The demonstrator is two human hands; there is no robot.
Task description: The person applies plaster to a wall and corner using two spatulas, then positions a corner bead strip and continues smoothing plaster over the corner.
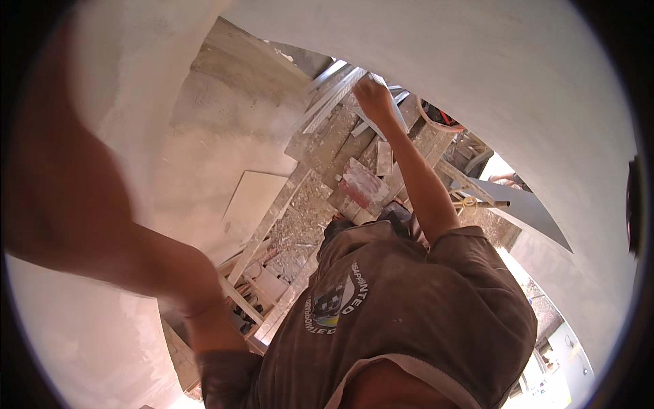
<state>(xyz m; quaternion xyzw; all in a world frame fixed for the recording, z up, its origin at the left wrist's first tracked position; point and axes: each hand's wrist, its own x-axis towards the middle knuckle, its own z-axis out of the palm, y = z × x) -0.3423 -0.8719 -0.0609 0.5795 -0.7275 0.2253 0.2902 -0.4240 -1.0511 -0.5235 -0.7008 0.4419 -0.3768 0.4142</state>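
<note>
My right hand reaches out from my body, fingers closed around a flat grey metal tool that looks like a trowel blade. It is next to the white plastered wall. My left arm stretches up and to the left, large and blurred, close to the plastered wall on that side. Its hand is lost past the dark rim of the picture. My brown printed T-shirt fills the lower middle.
Far below lie a rubble-strewn floor, a white board, long metal profiles, a red and white bag and wooden planks. A grey sheet and timber frames stand at the right.
</note>
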